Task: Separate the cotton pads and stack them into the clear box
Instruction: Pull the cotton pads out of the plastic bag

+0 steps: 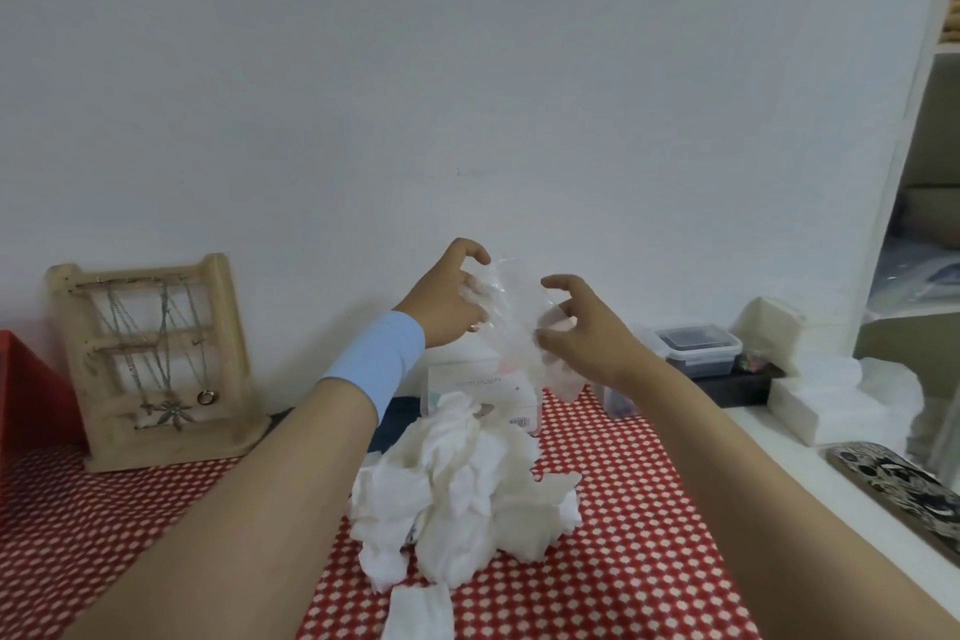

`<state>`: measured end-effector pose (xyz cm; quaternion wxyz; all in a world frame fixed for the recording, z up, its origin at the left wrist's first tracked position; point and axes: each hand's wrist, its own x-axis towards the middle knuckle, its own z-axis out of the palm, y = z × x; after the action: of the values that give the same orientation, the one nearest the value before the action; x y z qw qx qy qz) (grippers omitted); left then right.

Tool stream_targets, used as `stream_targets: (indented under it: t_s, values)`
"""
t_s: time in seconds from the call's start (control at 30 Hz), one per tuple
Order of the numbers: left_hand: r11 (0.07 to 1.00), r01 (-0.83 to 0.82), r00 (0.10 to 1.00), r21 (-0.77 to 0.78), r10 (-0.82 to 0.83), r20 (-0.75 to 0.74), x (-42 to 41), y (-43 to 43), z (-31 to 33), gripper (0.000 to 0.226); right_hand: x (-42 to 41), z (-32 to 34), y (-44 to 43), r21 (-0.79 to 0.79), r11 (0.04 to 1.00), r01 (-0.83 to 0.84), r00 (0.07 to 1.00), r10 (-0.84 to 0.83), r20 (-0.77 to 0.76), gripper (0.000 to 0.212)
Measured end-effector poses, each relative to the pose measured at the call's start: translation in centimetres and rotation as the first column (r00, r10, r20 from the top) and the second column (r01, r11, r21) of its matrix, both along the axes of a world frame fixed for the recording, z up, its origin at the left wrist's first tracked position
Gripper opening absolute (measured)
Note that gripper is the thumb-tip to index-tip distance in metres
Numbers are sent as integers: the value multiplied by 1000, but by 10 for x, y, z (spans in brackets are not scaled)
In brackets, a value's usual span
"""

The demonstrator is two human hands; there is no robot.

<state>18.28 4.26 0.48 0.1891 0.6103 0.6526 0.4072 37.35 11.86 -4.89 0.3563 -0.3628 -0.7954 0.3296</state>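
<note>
Above a red dotted tablecloth (623, 546), the left hand (447, 301) and right hand (584, 330) both pinch a crumpled clear plastic bag (511, 307), while the cotton pads (457, 489) lie heaped loose just before the clear box (478, 382), so stacking seems barely begun.

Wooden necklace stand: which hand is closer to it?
Left. The left hand grips the clear bag right of the wooden necklace stand; the right hand holds the bag's far side, farther away.
</note>
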Motion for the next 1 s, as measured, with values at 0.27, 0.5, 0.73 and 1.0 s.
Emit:
stream_targets:
  t_s: [0.27, 0.5, 0.73, 1.0]
  values:
    - [997, -78, 996, -22, 79, 50, 29, 42, -32, 22, 1, -24, 23, 74, 994, 77, 996, -73, -56, 67]
    - [985, -72, 952, -160, 20, -306, 40, 77, -53, 57, 8, -53, 57, 229, 961, 153, 956, -202, 212, 50]
    - [863, -226, 773, -452, -124, -622, 34, 83, -73, 52, -5, -79, 64, 600, 799, -30, 608, -462, 645, 48]
    - [753, -304, 693, -583, -245, -678, 38, 86, -86, 46, -22, -93, 69, 147, 984, -101, 559, -66, 827, 45]
